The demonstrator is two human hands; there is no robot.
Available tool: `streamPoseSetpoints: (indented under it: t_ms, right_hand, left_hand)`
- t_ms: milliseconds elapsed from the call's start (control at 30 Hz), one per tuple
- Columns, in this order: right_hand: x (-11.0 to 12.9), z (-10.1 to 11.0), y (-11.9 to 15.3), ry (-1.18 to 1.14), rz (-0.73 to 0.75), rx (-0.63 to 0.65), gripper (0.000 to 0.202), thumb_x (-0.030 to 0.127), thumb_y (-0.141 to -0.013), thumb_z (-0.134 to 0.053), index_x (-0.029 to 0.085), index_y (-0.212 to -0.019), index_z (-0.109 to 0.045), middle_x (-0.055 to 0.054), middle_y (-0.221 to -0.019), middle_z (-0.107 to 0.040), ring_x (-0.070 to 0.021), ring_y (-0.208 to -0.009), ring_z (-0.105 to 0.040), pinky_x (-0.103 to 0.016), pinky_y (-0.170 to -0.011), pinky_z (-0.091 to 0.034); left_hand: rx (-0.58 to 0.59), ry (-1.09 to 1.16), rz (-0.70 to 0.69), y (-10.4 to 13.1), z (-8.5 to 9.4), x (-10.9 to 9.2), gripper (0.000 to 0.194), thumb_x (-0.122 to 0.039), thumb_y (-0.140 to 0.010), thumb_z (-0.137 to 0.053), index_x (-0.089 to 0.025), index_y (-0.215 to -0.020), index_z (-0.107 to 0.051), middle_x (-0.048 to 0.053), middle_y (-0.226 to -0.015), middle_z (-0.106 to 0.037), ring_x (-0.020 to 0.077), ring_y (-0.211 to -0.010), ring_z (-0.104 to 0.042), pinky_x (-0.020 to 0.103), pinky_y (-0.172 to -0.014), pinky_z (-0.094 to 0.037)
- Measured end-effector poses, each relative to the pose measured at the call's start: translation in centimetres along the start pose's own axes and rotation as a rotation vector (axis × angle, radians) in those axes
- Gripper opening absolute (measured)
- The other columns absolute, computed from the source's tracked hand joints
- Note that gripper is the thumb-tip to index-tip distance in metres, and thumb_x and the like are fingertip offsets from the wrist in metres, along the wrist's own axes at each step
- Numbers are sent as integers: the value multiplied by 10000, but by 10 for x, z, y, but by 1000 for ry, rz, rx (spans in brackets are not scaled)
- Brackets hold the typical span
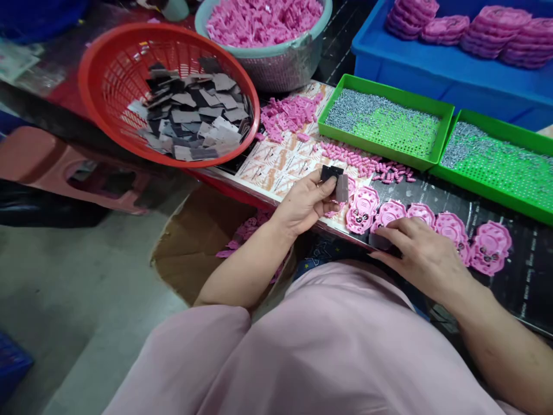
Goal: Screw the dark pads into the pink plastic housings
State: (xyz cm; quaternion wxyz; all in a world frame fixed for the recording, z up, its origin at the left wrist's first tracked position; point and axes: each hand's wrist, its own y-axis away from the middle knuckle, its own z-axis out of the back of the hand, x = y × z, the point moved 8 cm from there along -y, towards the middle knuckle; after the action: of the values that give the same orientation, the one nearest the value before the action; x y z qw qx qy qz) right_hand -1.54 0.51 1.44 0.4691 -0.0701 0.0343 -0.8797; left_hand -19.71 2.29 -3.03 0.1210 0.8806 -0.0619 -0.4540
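Observation:
My left hand (309, 202) pinches a few thin dark square plates (341, 187) above the left end of a row of pink plastic housings. My right hand (415, 251) is closed on another dark plate (381, 241) at the table's front edge, over a pink housing (391, 213). Small shiny round parts sit in the lower part of several housings. Just left of my right hand lies an uncovered housing (363, 208); another (490, 248) is at the row's right end.
A red basket (93, 86) of dark plates stands at the left, a pale basin (276, 57) of pink pieces behind. Green trays (389, 138) (496, 184) hold screws. Pink pegs (349, 158) lie before them. Behind is a blue bin (423, 75); below, a cardboard box (185, 248).

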Motion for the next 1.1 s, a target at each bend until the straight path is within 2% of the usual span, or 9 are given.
streamPoseSetpoints:
  t_ms: [200,333,400,467,533,633,700,900,1100]
  right_hand:
    - [13,-1,2,37,12,-138,189,315,-877,-600,192,-996,-681,-49,-910,-668,-147,-795,-614,-252,-568,-433]
    - [-1,27,13,-17,-14,-291,182,219,-891,-570,217,-1027,-691,-45,-906,-692,-129,-791,-625,-241,-643,-480]
    - [-33,46,31,-117,-172,-369,208,220,-894,-567,239,-1057,-694,-42,-914,-703,-128,-798,-643,-250,-690,-514]
    - [-80,58,61,-278,-459,-428,233,288,-873,-609,269,-1091,-691,-30,-919,-716,-129,-766,-659,-260,-676,-535]
    - [-124,58,99,-434,-745,-447,274,388,-797,-693,278,-1048,-710,-10,-853,-728,-134,-675,-656,-275,-623,-541]
    - [-159,38,134,-543,-924,-287,240,462,-705,-741,249,-817,-749,-5,-741,-727,-159,-642,-661,-299,-618,-547]
    - [-167,26,142,-537,-929,-221,233,472,-723,-711,251,-785,-752,-11,-758,-733,-177,-692,-676,-317,-653,-551]
    - [-166,6,137,-484,-820,-240,233,491,-777,-662,283,-821,-755,-10,-801,-712,-179,-744,-654,-345,-712,-525]
    - [-135,31,130,-244,-708,-423,298,480,-787,-681,262,-988,-715,-45,-898,-633,-174,-791,-598,-319,-652,-475]
  left_hand:
    - [18,-19,40,5,-10,5,439,-362,-585,-894,-165,-839,-594,-53,-661,-618,65,-550,-607,146,-481,-517]
    - [18,-58,80,8,-17,10,455,-377,-540,-915,-178,-812,-610,-60,-620,-621,64,-499,-593,133,-432,-501]
    - [9,-111,83,8,-19,10,427,-373,-535,-916,-191,-784,-621,-55,-634,-636,63,-497,-592,132,-424,-498]
    - [23,-168,81,5,-24,11,403,-381,-539,-912,-203,-771,-634,-49,-646,-644,65,-503,-593,134,-424,-502]
    - [65,-222,88,2,-34,15,390,-390,-553,-903,-203,-772,-640,-45,-627,-638,69,-486,-589,142,-428,-513]
    - [171,-289,115,-3,-58,28,400,-405,-579,-887,-178,-788,-634,-39,-614,-631,77,-466,-591,159,-430,-530]
    - [252,-321,141,-5,-77,41,414,-411,-590,-879,-158,-798,-626,-39,-631,-627,74,-465,-595,159,-434,-533]
    - [373,-389,255,-8,-120,78,434,-422,-607,-857,-131,-784,-588,-51,-610,-593,64,-447,-596,146,-445,-527]
    - [389,-366,275,-13,-133,92,373,-363,-650,-836,-131,-781,-575,-55,-592,-566,62,-482,-583,173,-474,-543]
